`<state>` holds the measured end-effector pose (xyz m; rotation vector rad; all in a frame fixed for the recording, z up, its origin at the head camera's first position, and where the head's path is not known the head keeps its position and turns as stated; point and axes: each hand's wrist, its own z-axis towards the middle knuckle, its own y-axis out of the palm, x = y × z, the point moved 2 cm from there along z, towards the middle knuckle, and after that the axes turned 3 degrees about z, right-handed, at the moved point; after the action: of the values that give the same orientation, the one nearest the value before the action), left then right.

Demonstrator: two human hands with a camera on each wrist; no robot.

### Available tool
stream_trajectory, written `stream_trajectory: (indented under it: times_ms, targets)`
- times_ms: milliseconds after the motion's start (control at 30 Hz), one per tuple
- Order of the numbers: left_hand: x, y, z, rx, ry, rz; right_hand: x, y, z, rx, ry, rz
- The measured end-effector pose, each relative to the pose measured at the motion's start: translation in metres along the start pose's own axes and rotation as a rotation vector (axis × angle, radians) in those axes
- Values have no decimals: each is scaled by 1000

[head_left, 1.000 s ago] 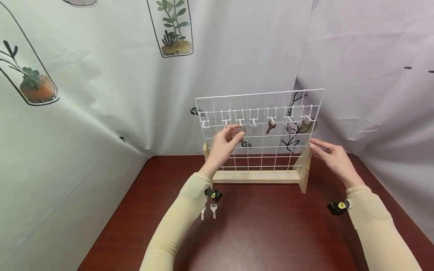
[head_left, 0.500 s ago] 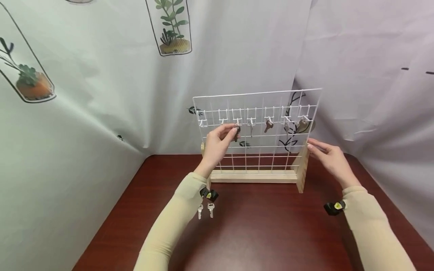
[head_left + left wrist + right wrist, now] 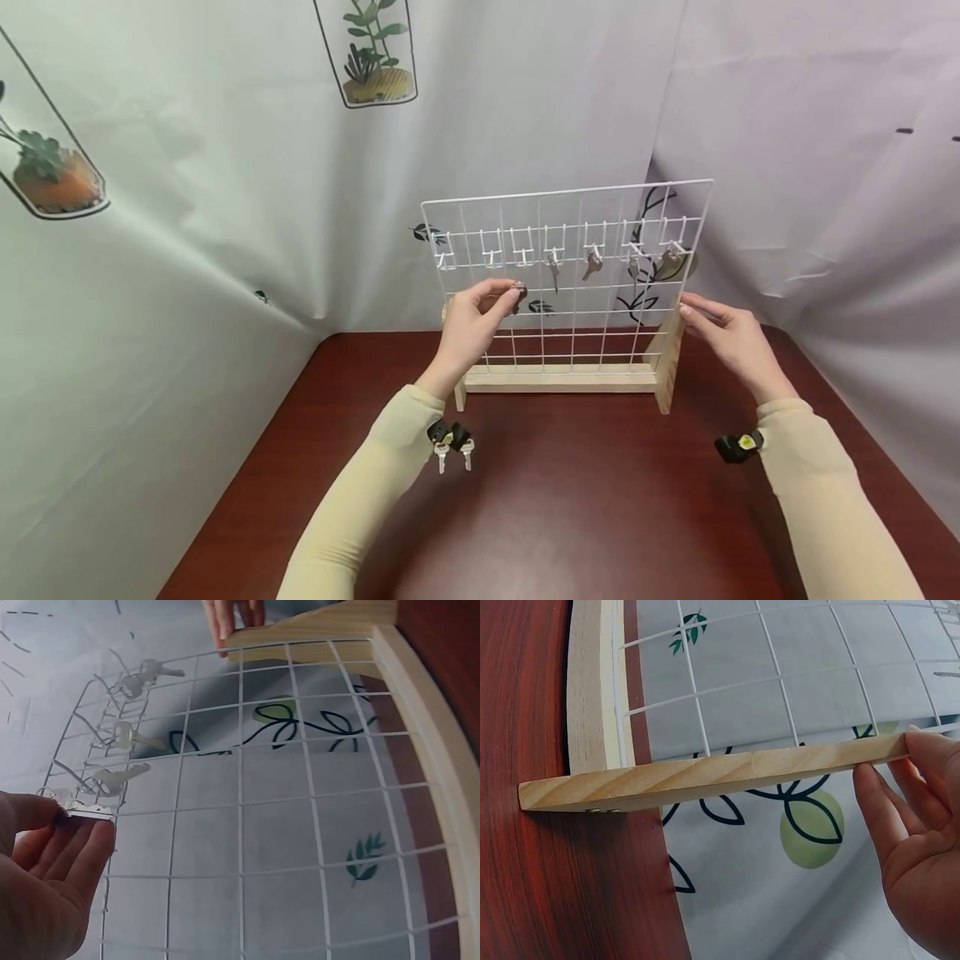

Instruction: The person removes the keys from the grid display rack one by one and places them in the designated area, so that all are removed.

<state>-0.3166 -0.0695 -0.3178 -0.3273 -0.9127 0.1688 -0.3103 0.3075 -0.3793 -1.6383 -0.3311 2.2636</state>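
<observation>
My left hand (image 3: 474, 321) pinches a key between thumb and fingers, just in front of the wire grid and below the hooks at its left. That key (image 3: 88, 813) shows its silver blade in the left wrist view; its head is mostly hidden by the fingers. Several other keys (image 3: 592, 262) hang from white hooks along the upper grid, from the middle to the right. My right hand (image 3: 731, 342) grips the top of the wooden side support (image 3: 727, 769), thumb on one face and fingers on the other. The white wire grid (image 3: 573, 333) stands upright in its wooden base.
Two silver keys (image 3: 454, 455) lie on the dark red tabletop (image 3: 570, 483), beside the left wrist's camera. White hooks (image 3: 491, 258) line the grid's left part. A pale printed cloth (image 3: 525, 150) hangs close behind the rack.
My left hand has moved down and slightly left, taking its key away from the third hook from the left. My right hand keeps its grip on the side support. The head view has shifted slightly.
</observation>
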Motion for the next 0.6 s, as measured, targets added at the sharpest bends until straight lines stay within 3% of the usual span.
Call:
stream_trajectory:
  times_ms: [167, 367, 600]
  targets:
    - [-7, -5, -8, -77, 20, 65, -2, -6, 0, 8, 3, 18]
    - [-22, -12, -16, -196, -69, 102, 1, -8, 1, 1, -7, 93]
    - [-37, -24, -29, -256, -119, 163, 4, -3, 4, -19, -11, 110]
